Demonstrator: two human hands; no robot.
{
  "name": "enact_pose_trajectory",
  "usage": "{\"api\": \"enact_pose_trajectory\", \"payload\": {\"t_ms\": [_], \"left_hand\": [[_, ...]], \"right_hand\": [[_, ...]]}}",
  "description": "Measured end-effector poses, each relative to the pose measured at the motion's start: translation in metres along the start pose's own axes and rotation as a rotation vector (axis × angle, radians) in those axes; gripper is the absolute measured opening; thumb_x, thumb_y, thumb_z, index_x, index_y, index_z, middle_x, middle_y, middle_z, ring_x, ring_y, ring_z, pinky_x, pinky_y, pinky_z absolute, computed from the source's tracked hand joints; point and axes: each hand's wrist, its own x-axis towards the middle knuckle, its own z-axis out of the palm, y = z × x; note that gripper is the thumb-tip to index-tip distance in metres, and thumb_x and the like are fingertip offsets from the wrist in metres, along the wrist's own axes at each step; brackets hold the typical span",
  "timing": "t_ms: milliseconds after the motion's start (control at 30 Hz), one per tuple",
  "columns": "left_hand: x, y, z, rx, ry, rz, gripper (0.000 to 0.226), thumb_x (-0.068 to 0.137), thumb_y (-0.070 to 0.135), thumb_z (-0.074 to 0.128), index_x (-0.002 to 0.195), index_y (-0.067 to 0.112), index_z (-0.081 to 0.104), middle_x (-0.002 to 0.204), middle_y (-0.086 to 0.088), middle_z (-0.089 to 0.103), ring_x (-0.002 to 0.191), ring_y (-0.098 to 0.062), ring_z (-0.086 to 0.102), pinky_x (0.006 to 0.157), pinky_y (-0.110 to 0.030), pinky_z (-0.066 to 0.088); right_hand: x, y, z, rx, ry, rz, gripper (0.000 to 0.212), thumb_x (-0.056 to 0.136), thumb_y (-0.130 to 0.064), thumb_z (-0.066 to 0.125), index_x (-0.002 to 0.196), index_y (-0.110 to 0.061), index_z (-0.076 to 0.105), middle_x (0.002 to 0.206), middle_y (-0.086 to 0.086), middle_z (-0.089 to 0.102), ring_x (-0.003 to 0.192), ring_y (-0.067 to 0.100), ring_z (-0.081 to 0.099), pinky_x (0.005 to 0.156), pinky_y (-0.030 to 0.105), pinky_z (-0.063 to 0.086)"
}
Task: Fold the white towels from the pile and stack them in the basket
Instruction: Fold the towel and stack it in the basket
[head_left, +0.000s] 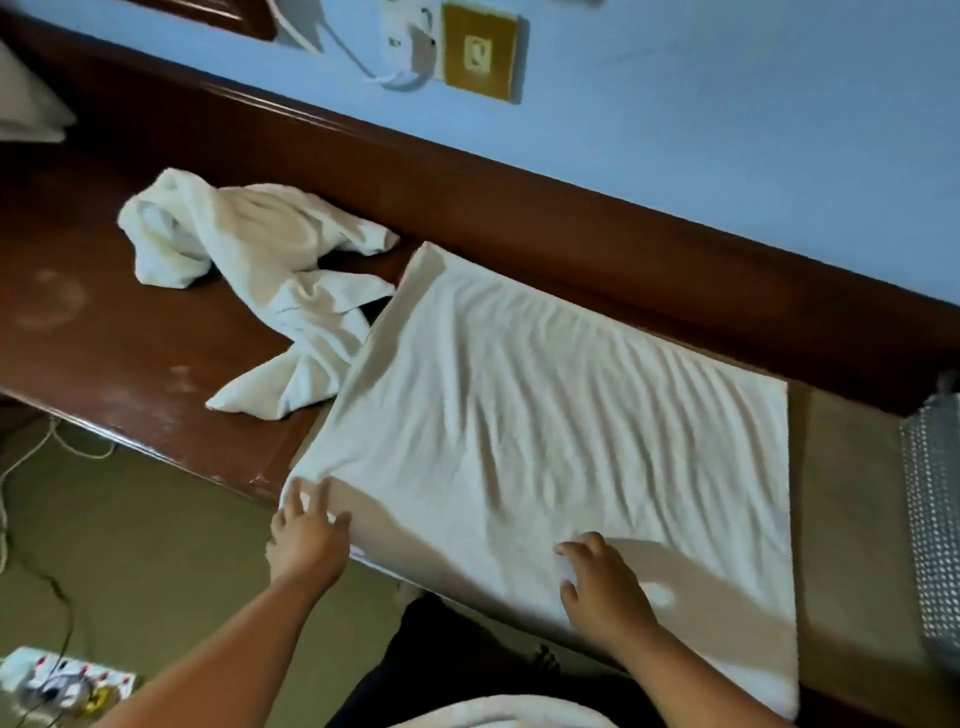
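Note:
A large white towel (545, 415) lies spread flat and wrinkled on the dark wooden table (104, 332). My left hand (306, 535) touches the towel's near left corner at the table's front edge, fingers spread. My right hand (602, 582) rests on the towel's near edge with its fingers slightly bent, pressing the cloth. A crumpled pile of white towels (249, 270) sits on the table to the left of the spread towel, touching its left side. A silver mesh basket (935, 514) shows partly at the right edge.
A blue wall with a socket plate (480, 52) and cables runs behind the table's raised back rail. A power strip (62, 686) and cords lie on the floor at lower left. More white cloth (498, 714) lies at the bottom edge.

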Motion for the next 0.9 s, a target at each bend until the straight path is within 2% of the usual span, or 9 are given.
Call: {"api": "enact_pose_trajectory", "payload": {"t_ms": [167,333,433,500,567,633,733,800,900], "left_hand": [[0.036,-0.002,-0.014,-0.152,0.147,-0.095,0.061,0.096,0.046,0.059,0.149,0.023,0.040,0.146,-0.008,0.038,0.127,-0.037,0.039,0.104,-0.052,0.039],[0.059,0.003,-0.024,-0.101,0.108,-0.073,0.038,0.097,0.046,0.056,0.123,0.019,0.059,0.128,-0.008,0.048,0.121,-0.033,0.041,0.101,-0.047,0.039],[0.068,-0.012,-0.029,-0.147,0.117,-0.039,0.026,0.100,0.039,0.053,0.115,0.021,0.062,0.121,-0.004,0.048,0.116,-0.030,0.043,0.096,-0.046,0.039],[0.071,-0.019,-0.031,-0.213,0.150,-0.041,0.022,0.098,0.037,0.056,0.110,0.020,0.064,0.117,-0.004,0.049,0.110,-0.031,0.045,0.093,-0.045,0.039],[0.068,-0.019,-0.029,-0.225,0.168,-0.023,0.021,0.095,0.036,0.061,0.104,0.018,0.065,0.112,-0.005,0.053,0.106,-0.033,0.048,0.088,-0.046,0.041],[0.066,-0.020,-0.026,-0.184,0.188,0.017,0.022,0.090,0.037,0.067,0.097,0.016,0.065,0.105,-0.005,0.058,0.102,-0.035,0.052,0.083,-0.046,0.044],[0.066,-0.028,-0.028,-0.111,0.204,0.145,0.019,0.085,0.033,0.070,0.092,0.017,0.063,0.097,-0.002,0.064,0.098,-0.034,0.058,0.083,-0.045,0.043],[0.067,-0.032,-0.034,-0.122,0.122,0.240,0.015,0.088,0.031,0.066,0.098,0.019,0.060,0.101,0.001,0.066,0.101,-0.030,0.060,0.088,-0.041,0.037],[0.062,-0.034,-0.040,-0.176,-0.005,0.330,0.012,0.092,0.027,0.062,0.100,0.020,0.056,0.101,0.001,0.066,0.097,-0.026,0.062,0.080,-0.035,0.035]], "right_hand": [[0.068,-0.082,-0.027,-0.100,-0.096,-0.111,0.050,0.097,-0.030,0.051,0.146,-0.027,0.042,0.145,-0.004,0.035,0.132,0.018,0.043,0.105,0.030,0.040],[0.135,-0.154,-0.042,-0.207,-0.106,-0.073,0.052,0.096,-0.030,0.052,0.146,-0.019,0.042,0.141,0.007,0.041,0.129,0.029,0.048,0.103,0.038,0.042],[0.165,-0.198,-0.048,-0.395,-0.073,-0.261,0.045,0.092,-0.026,0.052,0.137,-0.022,0.049,0.132,0.004,0.047,0.119,0.028,0.054,0.098,0.038,0.042],[0.185,-0.228,-0.050,-0.463,0.010,-0.398,0.052,0.087,-0.020,0.056,0.139,-0.023,0.047,0.133,0.003,0.045,0.116,0.028,0.053,0.095,0.040,0.043],[0.208,-0.259,-0.049,-0.567,0.064,-0.600,0.069,0.080,-0.012,0.060,0.146,-0.023,0.041,0.142,0.005,0.041,0.125,0.030,0.047,0.097,0.041,0.043],[0.227,-0.290,-0.047,-0.648,-0.004,-0.843,0.080,0.077,-0.005,0.060,0.151,-0.024,0.036,0.148,0.006,0.040,0.136,0.030,0.037,0.107,0.043,0.036],[0.247,-0.324,-0.052,-0.891,-0.235,-0.941,0.062,0.079,-0.006,0.062,0.137,-0.022,0.047,0.133,0.004,0.052,0.128,0.028,0.045,0.107,0.040,0.031],[0.258,-0.328,-0.068,-1.008,-0.237,-0.867,0.045,0.080,-0.010,0.061,0.123,-0.020,0.052,0.122,0.004,0.058,0.118,0.027,0.053,0.103,0.039,0.032],[0.275,-0.307,-0.099,-1.142,-0.113,-0.790,0.034,0.086,-0.012,0.054,0.120,-0.018,0.054,0.120,0.005,0.061,0.115,0.027,0.056,0.104,0.040,0.030]]}}
